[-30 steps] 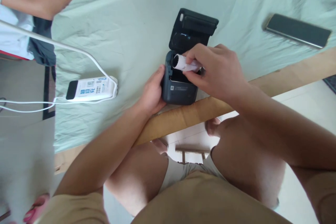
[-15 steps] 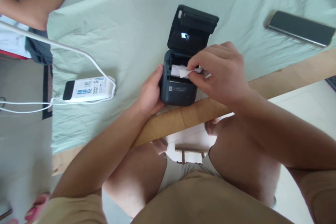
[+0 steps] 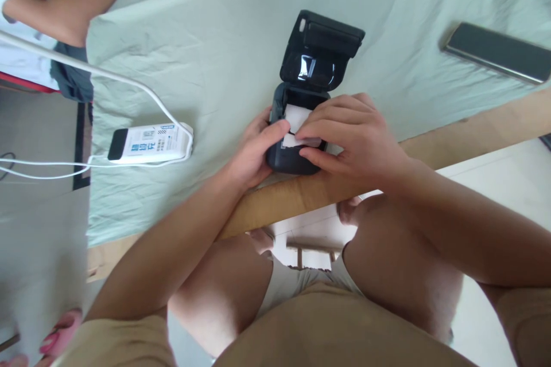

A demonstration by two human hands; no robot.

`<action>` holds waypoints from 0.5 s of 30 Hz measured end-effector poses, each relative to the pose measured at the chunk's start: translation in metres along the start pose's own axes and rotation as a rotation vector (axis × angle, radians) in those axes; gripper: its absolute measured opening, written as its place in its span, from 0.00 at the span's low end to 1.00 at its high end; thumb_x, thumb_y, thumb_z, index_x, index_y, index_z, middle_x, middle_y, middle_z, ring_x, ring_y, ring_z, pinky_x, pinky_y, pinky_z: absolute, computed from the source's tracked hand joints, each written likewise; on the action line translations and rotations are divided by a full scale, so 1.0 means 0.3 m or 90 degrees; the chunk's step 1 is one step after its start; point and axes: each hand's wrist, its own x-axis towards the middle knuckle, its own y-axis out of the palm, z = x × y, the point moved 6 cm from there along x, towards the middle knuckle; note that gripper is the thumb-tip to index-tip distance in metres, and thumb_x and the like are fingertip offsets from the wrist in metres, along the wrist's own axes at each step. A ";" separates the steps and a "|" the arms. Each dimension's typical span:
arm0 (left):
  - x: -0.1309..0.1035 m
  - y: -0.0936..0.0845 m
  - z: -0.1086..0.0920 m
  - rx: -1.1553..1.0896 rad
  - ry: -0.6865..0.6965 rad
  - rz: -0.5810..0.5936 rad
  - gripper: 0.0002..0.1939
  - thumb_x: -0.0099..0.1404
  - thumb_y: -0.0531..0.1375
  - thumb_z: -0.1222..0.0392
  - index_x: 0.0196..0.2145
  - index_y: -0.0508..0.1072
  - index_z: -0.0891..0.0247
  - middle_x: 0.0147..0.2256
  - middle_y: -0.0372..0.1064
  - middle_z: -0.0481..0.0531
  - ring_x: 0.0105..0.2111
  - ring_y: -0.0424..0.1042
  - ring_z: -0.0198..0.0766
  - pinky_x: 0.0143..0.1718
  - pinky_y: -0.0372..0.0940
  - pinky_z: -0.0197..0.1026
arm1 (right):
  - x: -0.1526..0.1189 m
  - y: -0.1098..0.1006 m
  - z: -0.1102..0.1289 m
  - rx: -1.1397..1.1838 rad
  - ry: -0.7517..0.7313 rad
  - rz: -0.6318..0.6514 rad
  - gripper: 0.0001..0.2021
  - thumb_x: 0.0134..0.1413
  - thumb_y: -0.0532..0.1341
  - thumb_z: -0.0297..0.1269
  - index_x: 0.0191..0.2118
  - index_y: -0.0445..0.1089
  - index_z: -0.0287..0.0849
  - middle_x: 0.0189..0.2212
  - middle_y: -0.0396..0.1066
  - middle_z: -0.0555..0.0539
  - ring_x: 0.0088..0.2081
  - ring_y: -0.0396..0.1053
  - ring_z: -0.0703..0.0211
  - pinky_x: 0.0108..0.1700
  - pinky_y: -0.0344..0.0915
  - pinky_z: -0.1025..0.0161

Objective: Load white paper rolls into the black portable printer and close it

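The paper (image 3: pixel 297 116) is lying in the open bay of the printer (image 3: pixel 297 166), and its loose end is reaching over the front lip, with a dark line showing between the two white parts. That is leaving the paper spanning bay and lip, while the lid (image 3: pixel 321 40) is standing open behind. The left hand (image 3: pixel 253 152) is gripping the printer by its left side, its thumb reaching across to the paper's left edge. The right hand (image 3: pixel 361 132) is working from the other side, fingers bent and spread narrowly, the fingertips touching the paper near the lip; whether they are pinching it or only pressing, I cannot tell. The printer is sitting on the green cloth (image 3: pixel 224 57), close to the wooden edge (image 3: pixel 284 198) nearest the person. As for writing, the white block (image 3: pixel 155 145) on the left is carrying large blue Chinese characters that seem to be reading 超级充, with smaller print and a striped mark beside them too blurred to read. The paper and fingers are hiding most of the printer's front label, so no brand is showing there. The phone (image 3: pixel 499 51) is lying dark on the right, showing no readable name. A white cable (image 3: pixel 124 81) is running to the block, and another person's arm (image 3: pixel 86 6) is resting at the upper left.
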 end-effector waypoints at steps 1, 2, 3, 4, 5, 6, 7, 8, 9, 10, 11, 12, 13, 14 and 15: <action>-0.001 -0.005 -0.002 0.005 0.008 0.004 0.23 0.59 0.79 0.48 0.45 0.78 0.59 0.38 0.81 0.49 0.40 0.83 0.42 0.43 0.76 0.42 | 0.001 -0.006 0.002 0.009 0.001 0.003 0.08 0.76 0.63 0.44 0.44 0.79 0.51 0.41 0.86 0.51 0.49 0.81 0.51 0.48 0.69 0.51; 0.000 -0.011 -0.002 0.011 0.011 0.003 0.25 0.56 0.81 0.51 0.45 0.77 0.59 0.37 0.81 0.47 0.37 0.81 0.39 0.42 0.75 0.40 | 0.003 -0.014 0.005 0.019 -0.003 0.000 0.08 0.75 0.63 0.45 0.45 0.79 0.51 0.40 0.86 0.51 0.48 0.81 0.51 0.48 0.70 0.50; 0.002 -0.017 -0.001 0.019 0.011 -0.001 0.27 0.53 0.82 0.54 0.46 0.77 0.58 0.36 0.80 0.45 0.36 0.80 0.37 0.41 0.75 0.39 | 0.006 -0.026 0.007 0.029 -0.004 -0.006 0.07 0.74 0.64 0.44 0.45 0.78 0.51 0.39 0.85 0.51 0.47 0.82 0.50 0.47 0.71 0.50; 0.005 -0.021 0.000 0.027 0.011 -0.004 0.28 0.51 0.82 0.56 0.46 0.76 0.58 0.36 0.80 0.44 0.35 0.79 0.36 0.40 0.75 0.39 | 0.010 -0.040 0.006 0.035 0.002 -0.015 0.06 0.74 0.64 0.42 0.45 0.78 0.51 0.38 0.85 0.51 0.45 0.82 0.50 0.47 0.72 0.49; 0.008 -0.024 0.002 0.035 0.011 -0.006 0.29 0.50 0.82 0.58 0.47 0.76 0.57 0.36 0.79 0.43 0.35 0.79 0.36 0.39 0.75 0.39 | 0.015 -0.058 0.000 0.037 0.019 -0.034 0.04 0.73 0.64 0.40 0.45 0.77 0.50 0.38 0.84 0.51 0.44 0.82 0.50 0.47 0.73 0.49; 0.010 -0.024 0.003 0.041 0.010 -0.008 0.30 0.50 0.82 0.58 0.48 0.75 0.57 0.36 0.80 0.44 0.35 0.79 0.37 0.39 0.75 0.39 | 0.020 -0.080 -0.011 0.032 0.043 -0.066 0.04 0.72 0.63 0.38 0.46 0.76 0.50 0.40 0.84 0.50 0.45 0.82 0.50 0.48 0.73 0.49; 0.010 -0.022 0.004 0.045 0.009 -0.006 0.31 0.49 0.81 0.59 0.49 0.75 0.57 0.37 0.80 0.45 0.36 0.80 0.38 0.39 0.75 0.40 | 0.023 -0.103 -0.027 0.021 0.076 -0.103 0.05 0.71 0.62 0.36 0.47 0.75 0.51 0.42 0.83 0.48 0.48 0.81 0.49 0.50 0.74 0.49; 0.009 -0.019 0.004 0.049 0.009 -0.008 0.32 0.49 0.81 0.59 0.49 0.75 0.57 0.38 0.81 0.46 0.37 0.81 0.40 0.40 0.75 0.41 | 0.024 -0.122 -0.046 0.010 0.114 -0.133 0.07 0.69 0.61 0.35 0.49 0.74 0.51 0.47 0.82 0.46 0.51 0.79 0.48 0.52 0.74 0.48; 0.006 -0.016 0.004 0.054 0.007 -0.013 0.31 0.50 0.80 0.59 0.50 0.75 0.57 0.39 0.81 0.47 0.39 0.82 0.42 0.41 0.75 0.42 | 0.025 -0.133 -0.067 0.001 0.152 -0.146 0.11 0.68 0.61 0.36 0.53 0.73 0.52 0.53 0.80 0.44 0.56 0.78 0.46 0.55 0.74 0.47; 0.001 -0.012 0.003 0.059 0.004 -0.017 0.31 0.51 0.79 0.59 0.50 0.75 0.57 0.41 0.81 0.48 0.41 0.82 0.45 0.43 0.75 0.43 | 0.024 -0.135 -0.087 -0.002 0.185 -0.141 0.15 0.67 0.60 0.38 0.57 0.71 0.51 0.59 0.77 0.42 0.59 0.76 0.44 0.57 0.74 0.46; -0.004 -0.008 0.002 0.063 0.000 -0.026 0.30 0.52 0.78 0.59 0.51 0.75 0.57 0.42 0.82 0.49 0.44 0.83 0.47 0.44 0.75 0.44 | 0.023 -0.129 -0.105 0.000 0.212 -0.123 0.20 0.66 0.60 0.39 0.62 0.68 0.51 0.63 0.74 0.42 0.62 0.75 0.43 0.58 0.73 0.45; -0.009 -0.005 0.000 0.066 -0.004 -0.035 0.29 0.53 0.77 0.59 0.51 0.76 0.56 0.42 0.82 0.50 0.46 0.83 0.49 0.46 0.74 0.45 | 0.021 -0.121 -0.119 0.007 0.229 -0.103 0.24 0.65 0.59 0.41 0.65 0.65 0.51 0.66 0.72 0.41 0.64 0.74 0.42 0.60 0.73 0.44; -0.013 -0.003 -0.001 0.067 -0.009 -0.045 0.28 0.53 0.76 0.59 0.51 0.76 0.56 0.42 0.82 0.50 0.48 0.82 0.50 0.47 0.74 0.45 | 0.017 -0.113 -0.128 0.022 0.235 -0.089 0.26 0.66 0.58 0.42 0.67 0.62 0.51 0.68 0.71 0.41 0.64 0.75 0.43 0.60 0.73 0.44; -0.016 -0.001 -0.003 0.066 -0.012 -0.051 0.27 0.53 0.76 0.59 0.51 0.77 0.55 0.42 0.82 0.50 0.49 0.82 0.51 0.48 0.73 0.45 | 0.013 -0.109 -0.131 0.044 0.230 -0.091 0.26 0.67 0.58 0.44 0.68 0.61 0.51 0.67 0.72 0.41 0.64 0.76 0.44 0.60 0.73 0.45; -0.018 0.000 -0.005 0.064 -0.013 -0.053 0.27 0.53 0.76 0.59 0.51 0.77 0.55 0.41 0.81 0.50 0.49 0.82 0.51 0.48 0.73 0.45 | 0.009 -0.110 -0.129 0.065 0.217 -0.104 0.23 0.69 0.57 0.45 0.66 0.62 0.51 0.64 0.74 0.41 0.63 0.77 0.44 0.61 0.73 0.45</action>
